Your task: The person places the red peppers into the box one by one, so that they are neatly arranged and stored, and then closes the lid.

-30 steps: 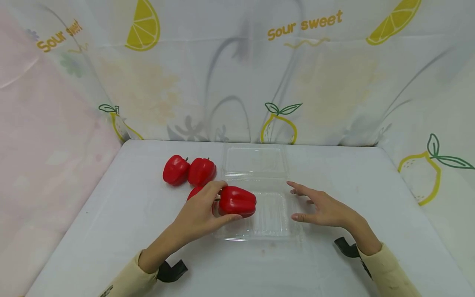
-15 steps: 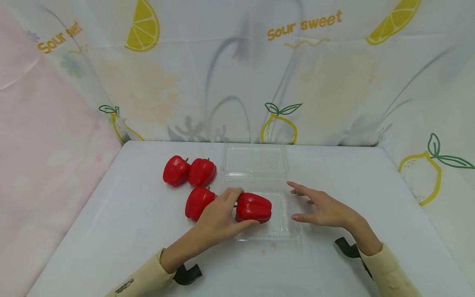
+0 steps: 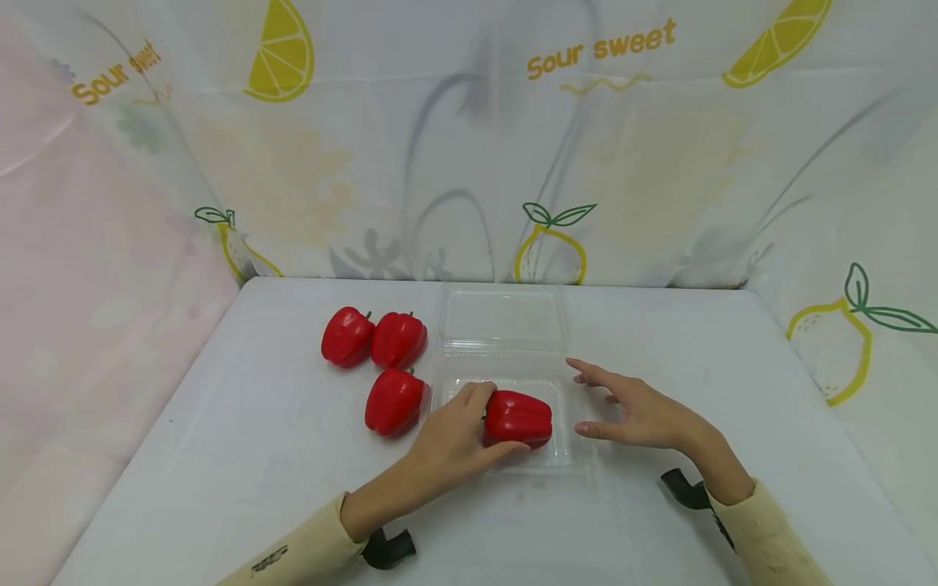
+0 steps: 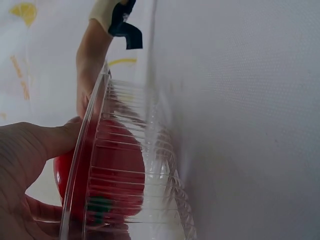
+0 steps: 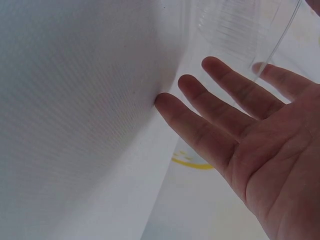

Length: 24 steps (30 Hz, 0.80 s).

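Note:
In the head view, my left hand (image 3: 454, 435) grips a red bell pepper (image 3: 519, 419) from its stem end, with the thumb on the near side. The pepper lies on its side within the base of a clear plastic clamshell container (image 3: 566, 443). Through the container's ribbed wall (image 4: 160, 145), the left wrist view shows the pepper's red body and green stem end. My right hand (image 3: 648, 411) is held just right of the container, holding nothing. Its fingers look straight and spread in the right wrist view, one fingertip near the white tabletop.
The container's lid (image 3: 506, 317) lies folded back behind the base. Left of it, three more red bell peppers rest on the white table (image 3: 242, 456): one at the back left (image 3: 348, 337), one beside it (image 3: 399, 340), one nearer (image 3: 396, 403). A printed cloth (image 3: 454, 146) hangs behind.
My left hand has carried the bell pepper rightward and slightly nearer, from the container's left side into its base. The nearest loose pepper has come into full view. My right hand has stayed still.

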Available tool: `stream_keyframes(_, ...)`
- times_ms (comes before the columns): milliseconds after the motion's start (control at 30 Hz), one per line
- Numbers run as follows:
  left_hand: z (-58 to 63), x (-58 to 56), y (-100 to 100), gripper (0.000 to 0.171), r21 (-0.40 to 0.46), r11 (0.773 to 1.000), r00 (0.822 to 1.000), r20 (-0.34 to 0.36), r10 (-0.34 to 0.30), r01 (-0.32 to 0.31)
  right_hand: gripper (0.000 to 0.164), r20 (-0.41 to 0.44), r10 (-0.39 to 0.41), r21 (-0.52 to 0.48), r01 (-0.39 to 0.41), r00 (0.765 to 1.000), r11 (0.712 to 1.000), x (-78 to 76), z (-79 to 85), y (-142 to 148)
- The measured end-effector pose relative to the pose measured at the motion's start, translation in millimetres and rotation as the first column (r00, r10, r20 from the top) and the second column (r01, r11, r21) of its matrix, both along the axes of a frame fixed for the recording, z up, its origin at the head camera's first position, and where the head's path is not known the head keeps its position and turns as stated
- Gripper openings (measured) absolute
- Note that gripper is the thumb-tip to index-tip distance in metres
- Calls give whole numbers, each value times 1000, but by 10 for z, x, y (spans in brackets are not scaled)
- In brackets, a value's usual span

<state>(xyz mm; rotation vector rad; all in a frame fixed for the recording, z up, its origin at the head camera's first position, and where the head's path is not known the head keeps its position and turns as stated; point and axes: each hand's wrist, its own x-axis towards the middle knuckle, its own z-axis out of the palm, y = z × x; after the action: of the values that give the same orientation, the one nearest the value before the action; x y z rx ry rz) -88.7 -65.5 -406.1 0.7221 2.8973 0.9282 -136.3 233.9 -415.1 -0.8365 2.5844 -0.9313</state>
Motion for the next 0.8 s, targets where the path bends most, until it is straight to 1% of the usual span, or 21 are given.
stream_keyframes(267, -30, 27, 103, 71, -4, 1000, 999, 44, -18, 18, 88, -10, 2, 5, -2, 1000, 1000, 9, 1, 5)
stream_keyframes(500, -61, 35, 163, 71, 2, 1000, 998, 58, -22, 22, 88, -18, -2, 14, 3, 1000, 1000, 14, 3, 2)
stream_keyframes(800, -83, 36, 230, 67, 15, 999, 997, 74, -33, 32, 88, -16, -2, 17, 3, 1000, 1000, 10, -2, -2)
